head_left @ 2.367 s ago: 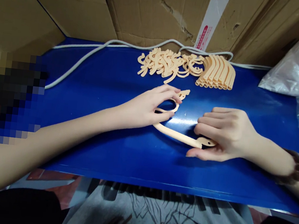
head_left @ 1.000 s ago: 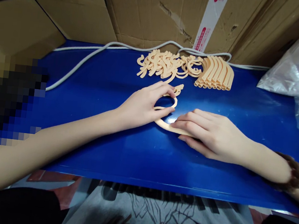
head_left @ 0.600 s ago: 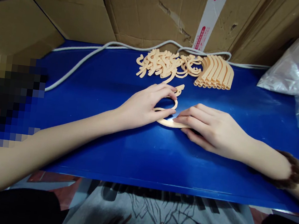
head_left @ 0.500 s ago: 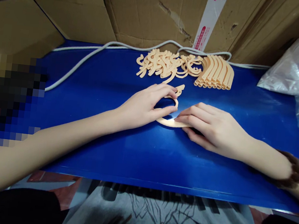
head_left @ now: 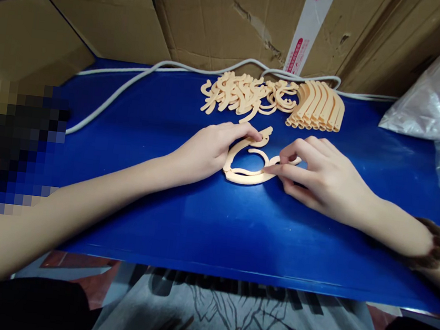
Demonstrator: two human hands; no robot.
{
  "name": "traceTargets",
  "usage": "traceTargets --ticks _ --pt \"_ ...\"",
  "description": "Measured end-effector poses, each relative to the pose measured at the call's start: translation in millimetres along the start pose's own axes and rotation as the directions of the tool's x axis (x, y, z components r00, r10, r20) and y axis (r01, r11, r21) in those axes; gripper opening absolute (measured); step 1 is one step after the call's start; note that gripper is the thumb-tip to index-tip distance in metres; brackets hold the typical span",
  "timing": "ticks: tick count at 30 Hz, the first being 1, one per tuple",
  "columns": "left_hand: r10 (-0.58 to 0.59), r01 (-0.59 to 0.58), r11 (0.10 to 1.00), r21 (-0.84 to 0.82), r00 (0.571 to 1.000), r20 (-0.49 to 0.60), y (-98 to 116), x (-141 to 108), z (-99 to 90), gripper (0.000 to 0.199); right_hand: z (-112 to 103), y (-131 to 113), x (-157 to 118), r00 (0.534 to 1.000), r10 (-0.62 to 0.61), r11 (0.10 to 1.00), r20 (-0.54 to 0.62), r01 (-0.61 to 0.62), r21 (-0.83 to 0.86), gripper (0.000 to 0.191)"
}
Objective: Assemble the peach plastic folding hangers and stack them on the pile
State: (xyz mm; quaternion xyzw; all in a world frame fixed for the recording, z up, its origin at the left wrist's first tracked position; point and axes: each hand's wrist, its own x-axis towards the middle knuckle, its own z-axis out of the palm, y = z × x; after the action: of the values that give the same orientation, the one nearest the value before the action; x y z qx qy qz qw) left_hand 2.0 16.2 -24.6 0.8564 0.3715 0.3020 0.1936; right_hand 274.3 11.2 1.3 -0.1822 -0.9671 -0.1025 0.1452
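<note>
In the head view, a joined set of curved cream plastic pieces [head_left: 244, 179] lies on the blue table, with arcs meeting at a corner on the left and a thin curl inside. My left hand [head_left: 208, 148] is closed around the upper arc, its index finger pressing near the holed end piece [head_left: 265, 138]. The fingers of my right hand [head_left: 316, 173] are bent over the right end of the set, one fingertip touching the curl. Part of a cream piece shows beyond these fingers; their exact hold is partly hidden.
Behind the hands lie a loose pile of S-shaped cream pieces [head_left: 234, 95], several C-shaped pieces [head_left: 285, 95] and a neat stack of curved arms [head_left: 320, 107]. A white cable [head_left: 121, 90] runs along cardboard boxes [head_left: 220, 22]. Plastic bags [head_left: 435, 89] stand at right.
My right hand has lifted slightly and shifted up and right, uncovering more of the joined pieces. My left thumb has drawn back from the inner curl; the index finger now presses the holed end.
</note>
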Motion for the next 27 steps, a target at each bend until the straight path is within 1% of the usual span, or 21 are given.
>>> traceTargets --ticks 3,8,12,15,19,22,27 --pt "0.020 -0.020 0.999 0.036 1.000 0.002 -3.1 0.7 1.4 0.036 0.0 2.6 -0.1 1.000 0.012 1.000 0.016 -0.013 0.014 0.029" --pt "0.058 -0.059 0.996 0.069 0.998 0.018 -3.0 1.3 1.6 0.035 -0.2 6.2 0.5 1.000 -0.013 1.000 -0.025 0.013 -0.002 0.027" --pt "0.083 -0.086 0.992 0.090 0.996 0.035 -2.3 0.6 1.7 0.034 1.3 8.5 0.1 0.998 -0.004 1.000 -0.058 0.003 -0.018 0.028" --pt "0.120 -0.121 0.988 0.095 0.993 0.015 -2.4 -0.6 1.7 0.038 2.5 8.5 -0.7 0.998 0.039 0.998 -0.050 -0.041 -0.042 0.029" --pt "0.127 -0.126 0.985 0.116 0.992 0.005 -0.7 -1.5 0.8 0.041 2.9 8.0 -1.6 0.988 0.152 0.985 -0.019 -0.153 -0.075 0.031" --pt "0.136 -0.135 0.983 0.123 0.991 0.005 1.0 -1.6 0.9 0.039 3.3 8.3 -1.8 0.973 0.230 0.971 -0.017 -0.231 -0.068 0.031" --pt "0.157 -0.158 0.980 0.118 0.987 0.019 1.9 -2.3 1.5 0.040 5.0 8.5 -2.0 0.954 0.296 0.954 -0.039 -0.297 -0.034 0.028"
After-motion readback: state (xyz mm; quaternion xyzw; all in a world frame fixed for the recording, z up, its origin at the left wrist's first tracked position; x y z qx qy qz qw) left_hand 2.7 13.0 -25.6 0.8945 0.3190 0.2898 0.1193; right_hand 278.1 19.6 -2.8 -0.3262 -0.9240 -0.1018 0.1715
